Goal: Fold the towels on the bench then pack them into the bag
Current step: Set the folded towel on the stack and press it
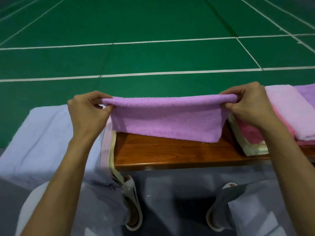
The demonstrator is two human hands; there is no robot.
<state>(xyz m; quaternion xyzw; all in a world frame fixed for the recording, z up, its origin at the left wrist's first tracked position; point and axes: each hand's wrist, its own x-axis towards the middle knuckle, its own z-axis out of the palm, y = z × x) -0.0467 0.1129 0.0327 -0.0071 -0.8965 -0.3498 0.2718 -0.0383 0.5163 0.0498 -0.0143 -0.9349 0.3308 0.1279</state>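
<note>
A purple towel (167, 116) hangs folded over above the wooden bench (179, 154), its lower fold touching the bench top. My left hand (88, 113) pinches its upper left corner. My right hand (250, 106) pinches its upper right corner. Both hands hold the top edge level and stretched. No bag is in view.
A pale blue towel (42, 142) lies spread on the bench's left part, with pink and yellow edges beneath it. At the right sits a stack of folded towels (289, 120), pink, purple and yellow. Beyond the bench is a green court floor (153, 31). My sandalled feet show below.
</note>
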